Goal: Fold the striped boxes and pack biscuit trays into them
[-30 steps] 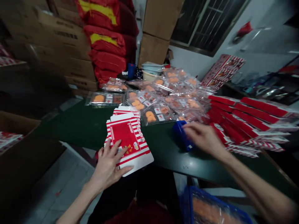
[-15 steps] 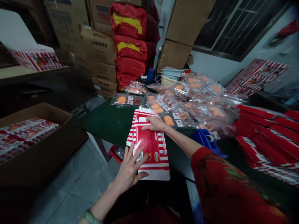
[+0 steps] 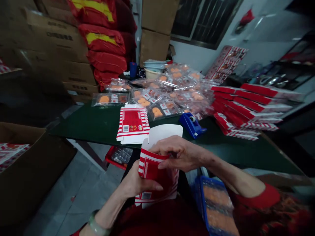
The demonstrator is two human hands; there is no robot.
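A red-and-white striped carton (image 3: 157, 173) stands tilted in front of my body, with its white top flap (image 3: 169, 129) raised. My left hand (image 3: 139, 183) grips its left side, thumb across the printed face. At the upper edge, my right hand (image 3: 176, 152) pinches the carton with the thumb outside; its other fingertips are partly hidden at the opening. Flat striped cartons (image 3: 133, 123) lie stacked on the green table just beyond. A blue tape dispenser (image 3: 192, 125) sits to the right of the raised flap.
Clear-wrapped food trays (image 3: 169, 95) are heaped along the back of the green table (image 3: 73, 123). Folded red cartons (image 3: 246, 108) pile up at right. A blue basket (image 3: 204, 203) holds packaged food by my right side; a red basket (image 3: 112, 159) is under the table. An open cardboard box (image 3: 36, 131) stands left.
One carton has come off the flat stack toward my body and is now opened out between both hands. The view has turned right, bringing the blue basket into sight.
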